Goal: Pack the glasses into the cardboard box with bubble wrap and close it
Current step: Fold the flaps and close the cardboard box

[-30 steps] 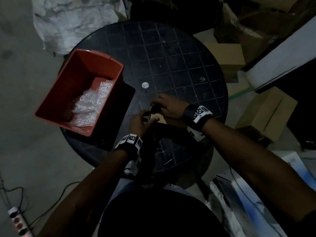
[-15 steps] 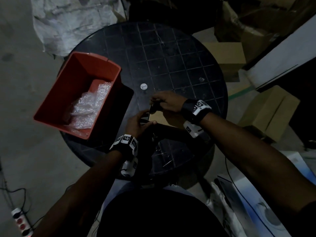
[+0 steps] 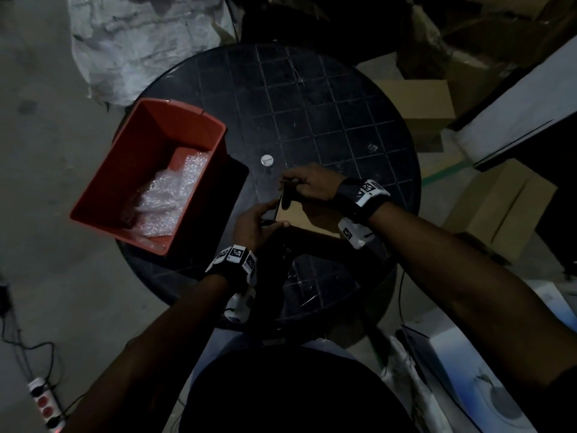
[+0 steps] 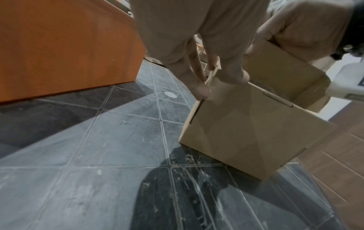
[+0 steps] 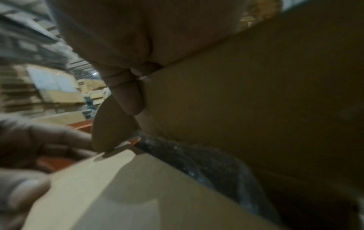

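Observation:
A small brown cardboard box (image 3: 307, 217) (image 4: 246, 132) stands on the black round table (image 3: 327, 114), between my hands. My left hand (image 3: 259, 218) pinches the box's left side flap (image 4: 211, 76) between thumb and fingers. My right hand (image 3: 307, 185) grips the raised lid flap from the far side; its rounded tab (image 5: 112, 124) shows under one finger. Bubble wrap (image 3: 168, 198) lies in the red bin (image 3: 150, 129). Something dark sits inside the box; I cannot make out the glasses.
The red bin stands on the table's left edge, close beside my left hand. A small white disc (image 3: 267, 160) lies just beyond the box. Cardboard boxes (image 3: 499, 207) stand on the floor to the right, a white sack (image 3: 140, 42) behind, a power strip (image 3: 43, 404) lower left.
My right hand has lifted off the box top and drawn the lid flap up, so more of the box shows. My left hand stays on the left side flap.

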